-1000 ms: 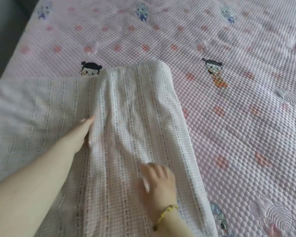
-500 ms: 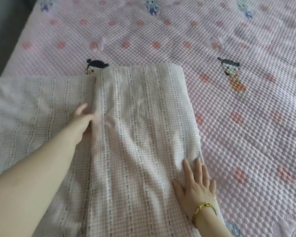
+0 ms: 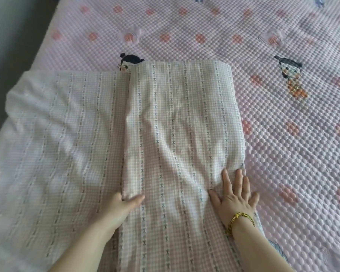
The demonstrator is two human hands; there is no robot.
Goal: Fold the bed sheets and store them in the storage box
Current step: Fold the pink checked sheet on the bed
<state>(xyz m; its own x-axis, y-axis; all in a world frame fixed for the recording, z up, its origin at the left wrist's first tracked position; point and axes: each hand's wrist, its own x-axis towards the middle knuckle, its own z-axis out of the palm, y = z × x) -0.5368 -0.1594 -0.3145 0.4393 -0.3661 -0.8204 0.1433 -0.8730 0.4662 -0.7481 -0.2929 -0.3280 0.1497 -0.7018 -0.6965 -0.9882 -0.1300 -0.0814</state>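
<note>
We are folding the sheet point(image 3: 177, 124) partway: left hand point(image 3: 122, 208) pinching its flap edge, right hand point(image 3: 236, 203) pressing flat, fingers point(image 3: 238, 180) straight; storing in the box is awaiting us.

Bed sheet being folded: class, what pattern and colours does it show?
The bed sheet has pink-and-white checks with lengthwise rows of small dark crosses; head view.
</note>
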